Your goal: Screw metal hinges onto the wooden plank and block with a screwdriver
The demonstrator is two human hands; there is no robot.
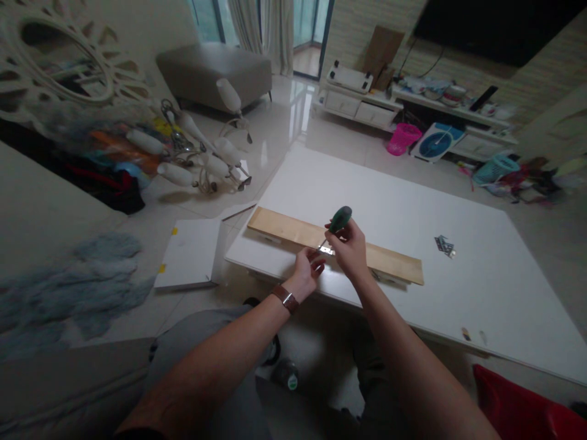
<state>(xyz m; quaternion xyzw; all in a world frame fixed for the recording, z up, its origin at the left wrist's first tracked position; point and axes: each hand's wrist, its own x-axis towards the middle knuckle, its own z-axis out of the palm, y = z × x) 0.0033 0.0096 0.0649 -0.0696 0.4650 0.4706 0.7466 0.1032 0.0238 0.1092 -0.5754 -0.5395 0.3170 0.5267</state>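
My right hand (pixel 351 247) is closed round a green-handled screwdriver (pixel 340 219), whose shaft slants down and left towards my left hand (pixel 306 269). The left hand's fingers pinch at the screwdriver's tip, over a small metal bracket (pixel 326 250). Whether they hold a screw is too small to tell. Both hands hover above a long light wooden strip (pixel 293 232) that lies on a large white board (pixel 413 201). A brown-strapped watch (pixel 285 298) is on my left wrist.
A small pile of metal hardware (pixel 444 245) lies on the board to the right. A smaller white panel (pixel 190 253) lies on the floor at left, with a chandelier (pixel 197 156) beyond it. A pink basket (pixel 402 138) and fan (pixel 435 143) stand at the back.
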